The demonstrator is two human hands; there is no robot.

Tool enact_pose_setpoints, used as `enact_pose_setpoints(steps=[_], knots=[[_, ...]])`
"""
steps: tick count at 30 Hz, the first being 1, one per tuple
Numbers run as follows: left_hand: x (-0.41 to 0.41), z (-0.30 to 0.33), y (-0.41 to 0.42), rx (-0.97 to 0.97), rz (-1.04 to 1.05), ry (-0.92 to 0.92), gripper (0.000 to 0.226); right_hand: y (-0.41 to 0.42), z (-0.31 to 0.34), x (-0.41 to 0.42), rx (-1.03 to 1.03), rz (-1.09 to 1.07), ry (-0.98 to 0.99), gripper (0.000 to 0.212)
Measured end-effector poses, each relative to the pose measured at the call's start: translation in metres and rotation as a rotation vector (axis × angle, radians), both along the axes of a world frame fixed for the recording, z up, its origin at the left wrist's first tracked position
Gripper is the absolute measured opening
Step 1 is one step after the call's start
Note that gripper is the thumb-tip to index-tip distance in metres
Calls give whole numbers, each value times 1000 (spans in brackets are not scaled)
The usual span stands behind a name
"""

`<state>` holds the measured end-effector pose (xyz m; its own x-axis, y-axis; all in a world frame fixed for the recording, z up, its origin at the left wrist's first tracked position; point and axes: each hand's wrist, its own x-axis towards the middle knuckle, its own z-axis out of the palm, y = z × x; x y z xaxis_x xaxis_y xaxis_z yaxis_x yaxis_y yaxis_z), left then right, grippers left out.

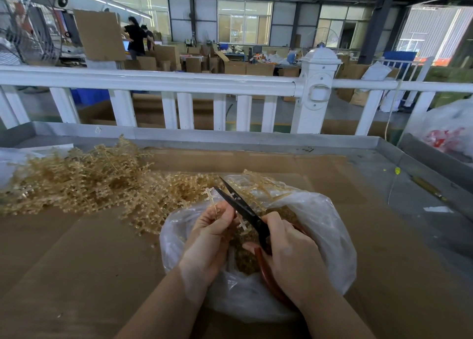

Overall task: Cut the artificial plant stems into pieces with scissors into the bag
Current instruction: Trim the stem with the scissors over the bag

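Hands: left hand (208,232) pinches a short stem piece (213,202) upright over the bag mouth; right hand (288,249) is curled round the red-brown handles of the scissors (243,206), blades parted just beside the stem.
Bag: clear plastic bag (330,226) sits on the bench right under both hands, part filled with tan cut bits.
Risk, fingers: left fingertips lie very close to the blade edge; a cut taken low on the stem could nick them.
Risk, scatter: a snipped piece could spring sideways and land on the cardboard (76,262) rather than in the bag, since the limp rim sags.
Risk, bag: blade tips point toward the far bag wall; a deep closing stroke could pierce the film.
Stock: pile of uncut stems (76,182) lies on the bench to the left, well within reach, some strands trailing to the bag rim.
Hidden: lower handle loop and right fingers sit inside the bag, blurred by plastic; fill depth unclear.
Cut off: forearms leave the frame at the bottom; bench edge (384,144) runs out right.
Far: white railing (179,82) beyond the bench.
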<state>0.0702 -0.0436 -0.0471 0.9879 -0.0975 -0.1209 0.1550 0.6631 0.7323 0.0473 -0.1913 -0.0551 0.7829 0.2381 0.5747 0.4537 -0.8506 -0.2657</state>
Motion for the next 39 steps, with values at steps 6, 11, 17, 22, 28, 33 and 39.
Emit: enact_pose_setpoints(steps=[6,11,17,22,28,33,39], knots=[[1,-1,0,-10,17,-10,37,1,-1,2,-19,-6,5,36],[1,-1,0,-10,-3,-34,39,2,0,2,-13,4,8,43],[1,-2,0,-21,5,-10,38,1,0,0,22,-12,3,35],[1,-2,0,64,-29,-2,45,1,0,1,85,-23,-31,35],[2,-2,0,82,-66,-20,20,0,-2,3,112,-4,-35,37],[1,-2,1,74,-77,-18,26,0,-2,3,83,3,-12,41],[2,-3,-2,19,-11,11,30,0,-2,2,105,-13,-17,41]])
